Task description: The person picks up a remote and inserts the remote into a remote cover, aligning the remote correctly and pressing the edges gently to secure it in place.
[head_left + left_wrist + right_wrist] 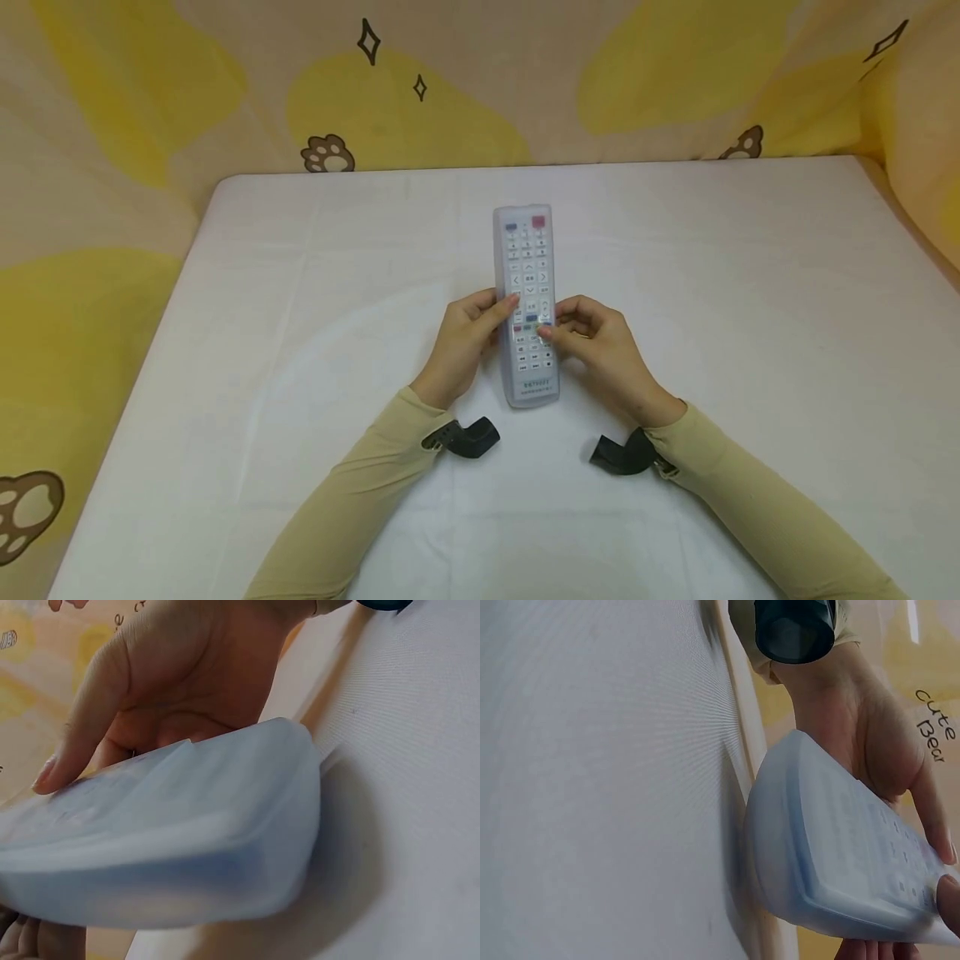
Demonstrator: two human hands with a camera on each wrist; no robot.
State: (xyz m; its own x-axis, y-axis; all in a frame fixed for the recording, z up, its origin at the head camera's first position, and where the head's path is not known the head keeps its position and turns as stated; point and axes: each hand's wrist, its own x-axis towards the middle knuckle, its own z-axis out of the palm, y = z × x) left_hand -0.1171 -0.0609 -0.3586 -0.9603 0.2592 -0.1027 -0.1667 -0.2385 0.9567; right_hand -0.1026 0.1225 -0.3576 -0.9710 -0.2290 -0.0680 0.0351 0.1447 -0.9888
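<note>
A TV remote control (pixel 531 250) in a translucent sleeve lies lengthwise before me in the head view, buttons facing up, a red button at its far end. My left hand (pixel 461 343) grips its left side, thumb across the buttons. On the right edge, my right hand (pixel 606 354) holds it lower down, thumb on the front and fingers curled at the side. The left wrist view shows the sleeve's smooth near end (pixel 247 787), casting a shadow on the cloth. Both wrist views show that end; the fingers beneath are partly hidden.
A white cloth covers the table (pixel 337 250). Behind it hangs a yellow and beige curtain (pixel 465 83) with paw prints. Black wrist devices (pixel 472 437) sit on both sleeves, near the remote's lower end.
</note>
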